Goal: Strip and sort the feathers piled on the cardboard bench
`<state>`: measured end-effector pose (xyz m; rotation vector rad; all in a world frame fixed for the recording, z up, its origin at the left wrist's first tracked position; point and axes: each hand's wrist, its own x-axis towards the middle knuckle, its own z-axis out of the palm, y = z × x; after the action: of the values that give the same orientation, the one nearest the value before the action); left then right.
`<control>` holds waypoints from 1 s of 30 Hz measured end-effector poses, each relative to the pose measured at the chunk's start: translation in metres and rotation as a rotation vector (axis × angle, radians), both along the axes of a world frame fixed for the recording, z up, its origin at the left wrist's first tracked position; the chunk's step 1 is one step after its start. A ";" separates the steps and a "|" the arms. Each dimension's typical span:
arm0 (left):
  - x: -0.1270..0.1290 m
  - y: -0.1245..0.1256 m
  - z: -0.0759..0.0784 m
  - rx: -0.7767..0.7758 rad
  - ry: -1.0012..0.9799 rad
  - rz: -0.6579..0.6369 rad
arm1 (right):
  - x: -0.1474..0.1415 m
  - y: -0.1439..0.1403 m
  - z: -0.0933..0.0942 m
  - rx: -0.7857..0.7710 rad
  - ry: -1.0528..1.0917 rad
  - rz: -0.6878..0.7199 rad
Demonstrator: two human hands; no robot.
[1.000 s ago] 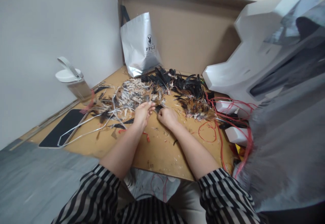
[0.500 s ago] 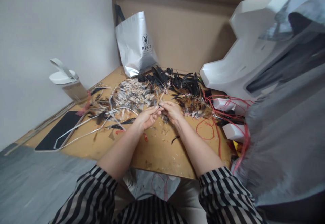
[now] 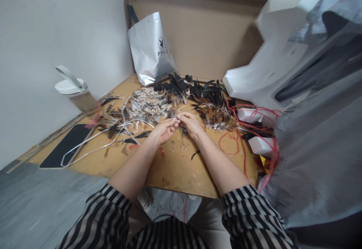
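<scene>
— Brown board makes up the surface (image 3: 175, 166), matte and scuffed, dusted with pale flecks. What are the hands doing?

— Both meet at the middle. The left hand (image 3: 161, 131) and the right hand (image 3: 192, 124) touch at the fingertips, pinched together on something thin; it looks like a small feather (image 3: 177, 118), but it is too small to tell for sure.

— Where does that sit?

— Just above the surface, at the near edge of the feather pile (image 3: 149, 106), which is fluffy and speckled cream and brown. Behind it lie glossy black feathers (image 3: 198, 89), curved and wispy.

— And round about?

— Thin red string (image 3: 234, 143) loops to the right, near white foam blocks (image 3: 261, 145). Stiff white cord (image 3: 96, 139) curves left over a flat black mat (image 3: 66, 145). A clear bottle (image 3: 77, 90) with a white lid stands by the wall, and a shiny silver bag (image 3: 151, 51) leans on the cardboard at the back.
</scene>
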<state>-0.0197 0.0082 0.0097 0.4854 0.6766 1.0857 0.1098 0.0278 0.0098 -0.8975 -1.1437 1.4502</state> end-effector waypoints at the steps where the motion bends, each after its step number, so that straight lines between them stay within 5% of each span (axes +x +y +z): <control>1: 0.000 0.000 0.000 0.004 0.004 0.005 | 0.000 0.000 0.000 0.003 -0.011 -0.007; 14: 0.004 0.000 0.001 0.184 0.158 0.222 | 0.004 -0.001 0.006 -0.023 -0.106 -0.037; 30: 0.000 -0.001 0.001 0.125 0.118 0.040 | 0.002 -0.003 0.007 0.012 -0.058 -0.022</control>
<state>-0.0193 0.0077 0.0109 0.6494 0.7270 1.1485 0.1118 0.0248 0.0164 -0.9467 -1.1803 1.4059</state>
